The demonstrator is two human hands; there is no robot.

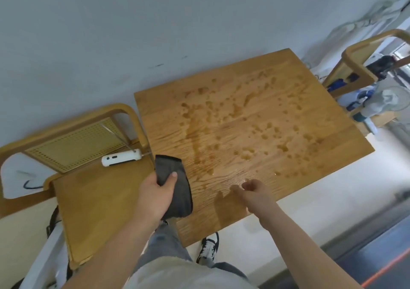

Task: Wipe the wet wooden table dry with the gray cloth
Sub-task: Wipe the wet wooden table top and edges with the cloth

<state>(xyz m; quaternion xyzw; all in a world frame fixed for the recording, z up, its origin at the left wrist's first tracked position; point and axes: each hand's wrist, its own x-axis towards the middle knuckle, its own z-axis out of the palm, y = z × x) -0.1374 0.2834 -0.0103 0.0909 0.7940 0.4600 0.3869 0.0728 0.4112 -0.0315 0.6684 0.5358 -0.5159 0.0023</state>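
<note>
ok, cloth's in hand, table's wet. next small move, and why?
Probably: press the gray cloth flat onto the wooden table at its near left corner and start sweeping right. The left hand grips it bunched at that corner, and water droplets cover most of the top; the right hand holds nothing.

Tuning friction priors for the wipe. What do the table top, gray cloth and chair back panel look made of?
Table top: wood, visible grain; water beads on it, so likely sealed or varnished. Gray cloth: soft fabric, drapes limply from the left hand; weave unclear. Chair back panel: probably cane webbing, regular grid of small holes, in a bent-wood frame.
</note>
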